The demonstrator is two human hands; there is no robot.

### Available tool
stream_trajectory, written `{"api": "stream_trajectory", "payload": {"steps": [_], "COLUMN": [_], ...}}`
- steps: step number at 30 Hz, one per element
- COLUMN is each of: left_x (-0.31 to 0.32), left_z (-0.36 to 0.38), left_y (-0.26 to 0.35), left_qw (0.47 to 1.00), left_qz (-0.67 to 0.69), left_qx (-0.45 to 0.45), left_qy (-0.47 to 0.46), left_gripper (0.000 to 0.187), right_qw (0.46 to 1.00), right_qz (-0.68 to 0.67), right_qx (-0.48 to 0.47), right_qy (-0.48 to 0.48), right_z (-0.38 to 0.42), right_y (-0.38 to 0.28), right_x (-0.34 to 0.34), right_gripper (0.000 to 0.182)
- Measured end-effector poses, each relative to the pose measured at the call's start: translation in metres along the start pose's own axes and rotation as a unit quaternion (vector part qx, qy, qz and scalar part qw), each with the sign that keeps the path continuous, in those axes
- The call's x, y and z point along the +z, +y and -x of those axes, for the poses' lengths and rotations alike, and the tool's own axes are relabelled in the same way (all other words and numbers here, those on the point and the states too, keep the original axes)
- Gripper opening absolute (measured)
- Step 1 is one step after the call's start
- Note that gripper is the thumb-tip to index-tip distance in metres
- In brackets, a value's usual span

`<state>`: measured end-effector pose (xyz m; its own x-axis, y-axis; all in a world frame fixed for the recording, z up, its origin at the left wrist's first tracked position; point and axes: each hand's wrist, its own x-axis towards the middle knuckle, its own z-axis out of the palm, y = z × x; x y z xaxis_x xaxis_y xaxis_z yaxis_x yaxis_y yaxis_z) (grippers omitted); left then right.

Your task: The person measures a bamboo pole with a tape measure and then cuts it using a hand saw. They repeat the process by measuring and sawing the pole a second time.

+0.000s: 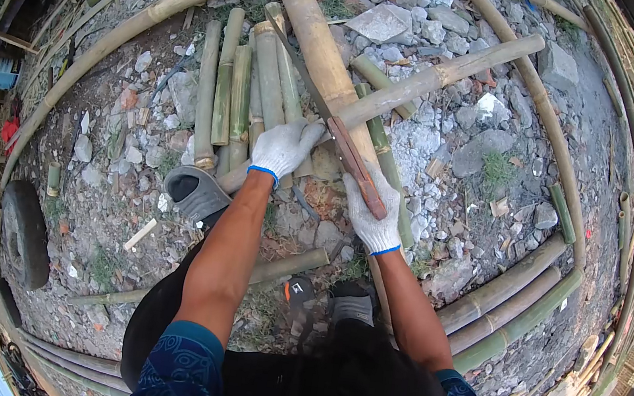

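Observation:
My left hand (pixel 285 148), in a white knit glove with a blue cuff, is closed round a grey-brown bamboo pole (pixel 445 75) that slants up to the right. Gripped in my gloved right hand (pixel 371 213) is the reddish-brown wooden handle of a hand saw (pixel 355 164). Its dark, narrow blade points up and left, crossing the pole just right of my left fingers. Teeth on the blade are too small to make out. Beneath the held pole lies a thicker tan bamboo pole (pixel 318 38). Cut bamboo lengths (pixel 240 92) lie side by side beyond my left hand.
Rubble and broken stones (pixel 435 33) cover the ground. A grey shoe (pixel 201 192) is beside the held pole's lower end. Several thick bamboo poles (pixel 509 291) lie at right. A tyre (pixel 25 234) is at far left, and a long curved-looking pole (pixel 135 26) runs across the far side.

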<state>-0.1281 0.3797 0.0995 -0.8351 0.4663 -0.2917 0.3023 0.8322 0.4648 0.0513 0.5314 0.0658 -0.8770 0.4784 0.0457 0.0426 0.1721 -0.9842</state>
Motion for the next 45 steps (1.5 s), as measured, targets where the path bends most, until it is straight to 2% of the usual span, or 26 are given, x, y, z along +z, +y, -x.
{"api": "stream_trajectory", "payload": {"steps": [2, 7, 11, 12, 14, 16, 17, 19, 20, 21, 22, 24, 27, 28, 31, 34, 37, 45], "left_x": [0.002, 0.001, -0.003, -0.006, -0.011, -0.004, -0.002, -0.004, -0.001, 0.001, 0.002, 0.006, 0.01, 0.011, 0.012, 0.013, 0.012, 0.011], "left_z": [0.0, 0.001, -0.001, -0.001, 0.0, -0.003, -0.004, 0.007, 0.011, 0.014, 0.017, 0.015, 0.012, 0.012, 0.009, 0.009, 0.008, 0.009], "left_y": [0.001, 0.006, 0.01, 0.013, 0.019, 0.015, 0.014, 0.018, 0.019, 0.021, 0.022, 0.02, 0.011, 0.01, 0.009, 0.009, 0.01, 0.011], "left_qw": [1.0, 1.0, 0.999, 0.998, 0.993, 0.994, 0.994, 0.999, 0.999, 1.0, 1.0, 0.999, 0.997, 0.995, 0.996, 0.997, 0.997, 0.997], "left_qz": [-0.002, -0.006, 0.024, 0.039, 0.042, 0.044, 0.044, 0.039, 0.026, 0.012, -0.01, -0.035, -0.08, -0.096, -0.085, -0.078, -0.083, -0.068], "left_qx": [0.019, -0.01, -0.015, -0.014, -0.003, -0.027, -0.036, -0.014, -0.009, -0.003, -0.003, 0.0, 0.018, 0.026, 0.013, 0.015, 0.009, 0.014], "left_qy": [0.021, 0.014, -0.027, -0.055, -0.109, -0.099, -0.093, -0.03, -0.018, -0.006, 0.003, 0.014, 0.008, 0.002, 0.007, 0.011, 0.008, 0.016], "left_gripper": [0.063, 0.064, 0.068, 0.069, 0.07, 0.074, 0.076, 0.062, 0.058, 0.053, 0.042, 0.043, 0.042, 0.041, 0.039, 0.039, 0.039, 0.047], "right_qw": [0.998, 0.989, 0.997, 0.988, 0.997, 0.996, 0.995, 0.989, 0.985, 0.984, 0.982, 0.984, 0.964, 0.965, 0.977, 0.966, 0.969, 0.973], "right_qz": [0.057, 0.145, 0.071, 0.148, 0.063, 0.078, 0.098, 0.145, 0.167, 0.17, 0.173, 0.166, 0.257, 0.255, 0.203, 0.242, 0.235, 0.225], "right_qx": [-0.01, -0.037, -0.023, -0.025, 0.038, 0.029, 0.032, 0.034, -0.045, -0.061, -0.076, -0.065, -0.002, -0.046, -0.06, -0.078, -0.06, -0.031], "right_qy": [-0.007, -0.009, 0.001, -0.022, 0.006, 0.03, 0.008, -0.027, -0.014, -0.005, 0.004, 0.007, -0.07, -0.05, -0.032, -0.036, -0.038, -0.046], "right_z": [0.004, 0.004, 0.019, 0.022, 0.029, 0.027, 0.028, 0.029, 0.033, 0.032, 0.031, 0.031, 0.031, 0.031, 0.03, 0.03, 0.03, 0.03], "right_y": [-0.003, -0.028, -0.011, -0.017, -0.013, -0.026, -0.029, -0.033, -0.028, -0.031, -0.034, -0.04, -0.062, -0.055, -0.03, -0.042, -0.051, -0.048], "right_x": [-0.003, -0.009, -0.008, -0.014, -0.015, -0.01, -0.008, -0.009, -0.009, -0.008, -0.005, -0.001, -0.007, -0.005, -0.002, -0.005, -0.005, -0.008], "right_gripper": [0.041, 0.044, 0.046, 0.049, 0.042, 0.037, 0.043, 0.058, 0.06, 0.059, 0.059, 0.064, 0.056, 0.06, 0.08, 0.08, 0.062, 0.059]}}
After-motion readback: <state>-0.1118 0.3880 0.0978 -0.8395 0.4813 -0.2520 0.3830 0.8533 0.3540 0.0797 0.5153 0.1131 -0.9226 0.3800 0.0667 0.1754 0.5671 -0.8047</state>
